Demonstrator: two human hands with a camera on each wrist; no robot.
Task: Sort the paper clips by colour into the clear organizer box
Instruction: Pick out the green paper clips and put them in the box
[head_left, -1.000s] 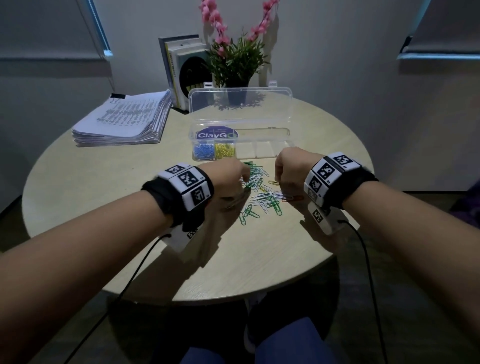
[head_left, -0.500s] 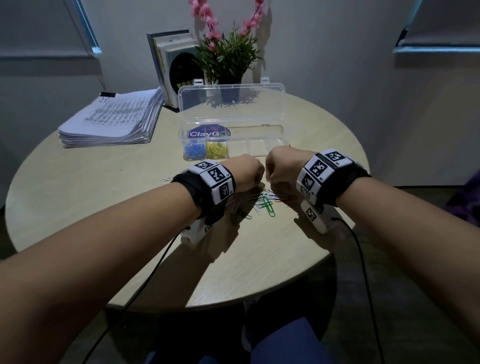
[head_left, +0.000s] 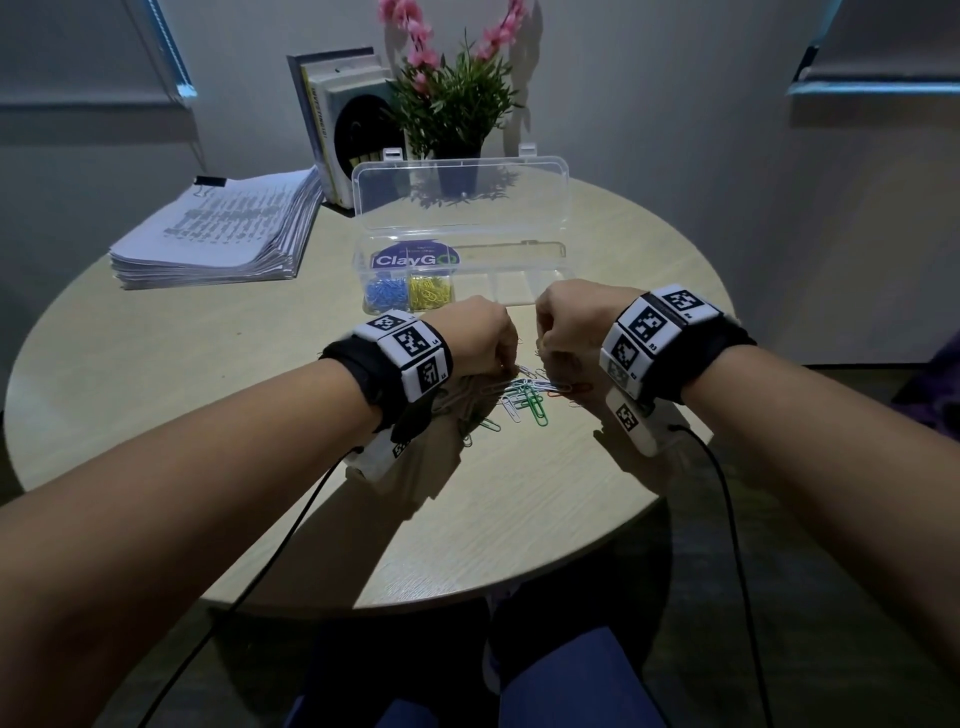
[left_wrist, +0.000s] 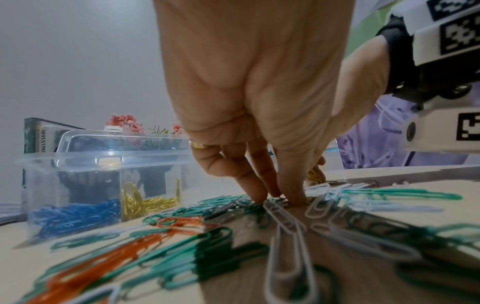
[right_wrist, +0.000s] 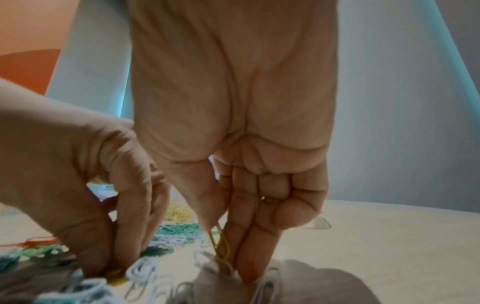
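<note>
The clear organizer box stands open at mid-table, with blue clips and yellow clips in its two left compartments. A loose pile of green, white and orange paper clips lies in front of it. My left hand points its fingers down into the pile, and its thumb and fingertips pinch at a yellow clip lying on the table. My right hand pinches an upright yellow paper clip between thumb and forefinger, while another fingertip touches the table. The two hands are almost touching.
A thick stack of printed papers lies at the back left of the round table. Books and a potted plant with pink flowers stand behind the box. Cables run from both wristbands over the near table edge.
My left hand has moved right, closing in on my right hand over the pile. The right hand has stayed nearly in place.
</note>
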